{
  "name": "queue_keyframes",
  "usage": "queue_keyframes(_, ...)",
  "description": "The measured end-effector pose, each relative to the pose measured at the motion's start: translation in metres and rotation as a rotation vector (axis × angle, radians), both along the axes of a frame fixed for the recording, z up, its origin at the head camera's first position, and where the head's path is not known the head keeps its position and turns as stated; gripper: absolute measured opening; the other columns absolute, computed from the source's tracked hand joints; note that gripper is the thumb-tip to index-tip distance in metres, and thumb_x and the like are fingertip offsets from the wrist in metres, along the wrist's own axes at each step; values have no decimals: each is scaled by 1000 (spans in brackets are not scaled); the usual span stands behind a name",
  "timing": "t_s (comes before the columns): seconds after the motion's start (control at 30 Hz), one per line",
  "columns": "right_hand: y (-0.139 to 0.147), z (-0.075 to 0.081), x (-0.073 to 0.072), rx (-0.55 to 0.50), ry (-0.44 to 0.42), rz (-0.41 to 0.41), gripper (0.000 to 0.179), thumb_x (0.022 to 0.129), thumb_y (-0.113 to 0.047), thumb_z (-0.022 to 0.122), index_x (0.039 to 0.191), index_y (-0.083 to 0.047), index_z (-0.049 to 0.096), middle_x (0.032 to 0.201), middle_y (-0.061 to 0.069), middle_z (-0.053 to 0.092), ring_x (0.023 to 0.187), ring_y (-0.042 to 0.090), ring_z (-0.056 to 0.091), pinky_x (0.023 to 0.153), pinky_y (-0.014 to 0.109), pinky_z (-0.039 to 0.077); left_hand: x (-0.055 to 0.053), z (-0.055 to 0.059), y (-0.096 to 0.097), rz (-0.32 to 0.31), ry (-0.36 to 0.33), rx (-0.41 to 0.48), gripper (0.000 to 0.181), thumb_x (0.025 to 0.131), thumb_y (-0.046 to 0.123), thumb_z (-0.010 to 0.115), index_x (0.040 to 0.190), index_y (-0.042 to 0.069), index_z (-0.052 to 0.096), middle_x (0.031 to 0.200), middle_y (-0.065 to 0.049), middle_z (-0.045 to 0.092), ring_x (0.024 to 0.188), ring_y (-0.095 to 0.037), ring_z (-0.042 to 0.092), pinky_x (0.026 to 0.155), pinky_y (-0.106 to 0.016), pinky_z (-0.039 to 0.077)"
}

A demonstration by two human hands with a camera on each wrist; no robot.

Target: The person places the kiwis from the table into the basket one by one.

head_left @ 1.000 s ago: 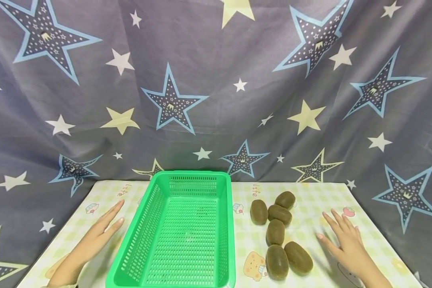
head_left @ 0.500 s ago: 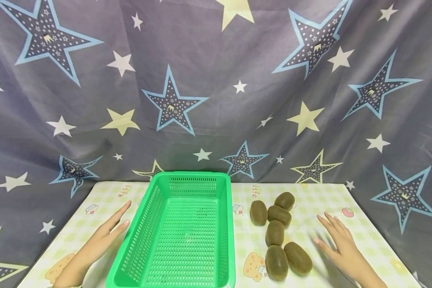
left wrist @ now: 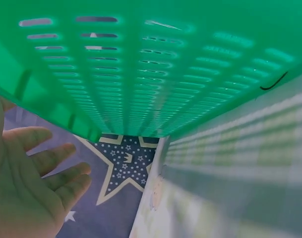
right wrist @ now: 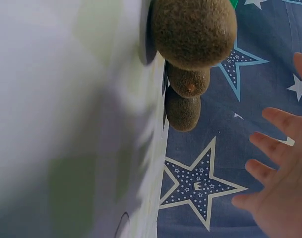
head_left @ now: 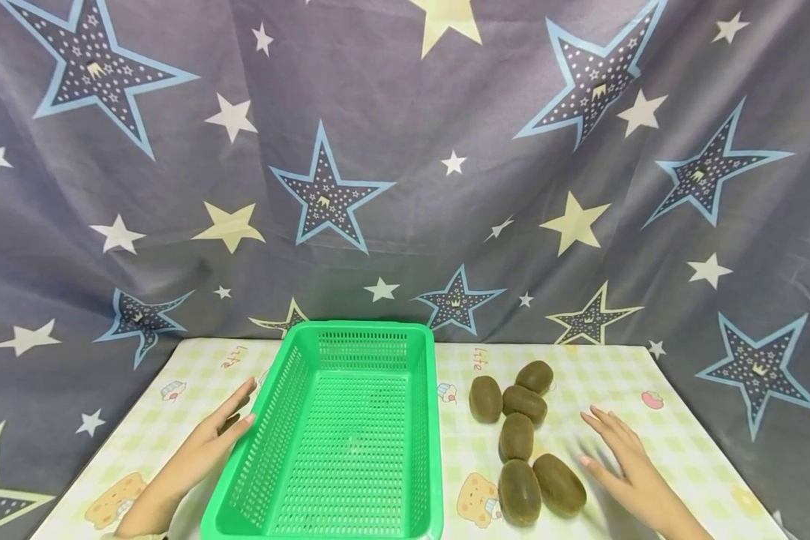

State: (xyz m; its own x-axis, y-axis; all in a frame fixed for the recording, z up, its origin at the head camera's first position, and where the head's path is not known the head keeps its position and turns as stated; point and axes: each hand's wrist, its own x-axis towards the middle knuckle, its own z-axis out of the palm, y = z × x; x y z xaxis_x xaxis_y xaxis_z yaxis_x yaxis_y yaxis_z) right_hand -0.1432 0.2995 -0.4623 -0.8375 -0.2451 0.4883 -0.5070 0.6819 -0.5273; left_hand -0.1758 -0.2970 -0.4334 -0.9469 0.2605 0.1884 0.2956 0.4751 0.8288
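A green plastic basket [head_left: 434,442] with slotted walls stands left of the middle of the table, nothing inside it. My left hand [head_left: 199,454] is beside its left wall, fingers extended and holding nothing; in the left wrist view the palm [left wrist: 29,183] faces up at the basket's side [left wrist: 155,89]. Several brown kiwis lie right of the basket, among them a front one [head_left: 520,492], one beside it [head_left: 559,484] and a back one [head_left: 535,376]. My right hand [head_left: 631,469] hovers to their right with relaxed fingers, apart from the nearest kiwi [right wrist: 195,32] in the right wrist view.
A checked tablecloth [head_left: 601,375] with cartoon prints covers the table. Behind and at both sides hangs a grey curtain [head_left: 405,150] with stars, meeting the table's back edge.
My left hand has moved right, toward the basket's left wall. My right hand has shifted left, closer to the kiwis. The basket and kiwis stay where they were.
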Motion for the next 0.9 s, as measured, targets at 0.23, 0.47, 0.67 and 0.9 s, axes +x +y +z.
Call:
queue_keyframes(0.23, -2, -4, 1, -13, 4, 22, 58, 84, -7, 66, 139, -10, 46, 149, -4, 29, 137, -2, 7, 99, 72, 12, -4, -1, 5, 29, -6, 44, 58, 101, 20, 44, 150, 1, 18, 151, -26, 21, 133, -40, 29, 87, -4, 32)
queue_keyframes(0.47, -3, -6, 1, 0, 34, 40, 57, 83, -4, 67, 137, -8, 48, 148, -9, 31, 136, -5, 12, 111, 36, 10, -8, -7, 11, 21, 14, 131, 56, 100, 15, 46, 148, -3, 23, 149, -30, 23, 111, 13, 42, 80, -16, 47)
queue_keyframes(0.67, -4, -4, 2, 14, 30, 44, 55, 83, -5, 67, 135, -8, 50, 144, -3, 40, 134, -8, 15, 108, 15, 11, -13, -11, 14, 14, 15, 168, 56, 100, 15, 46, 149, 0, 22, 151, -28, 18, 112, 13, 41, 79, -20, 49)
queue_keyframes(0.9, -6, -1, 4, 20, -31, 21, 54, 86, -9, 65, 138, -15, 48, 139, 3, 48, 127, -15, 23, 96, 1, 16, -18, -12, 15, 20, -5, 192, 57, 100, 16, 47, 148, -1, 23, 151, -29, 15, 110, 14, 43, 77, -21, 50)
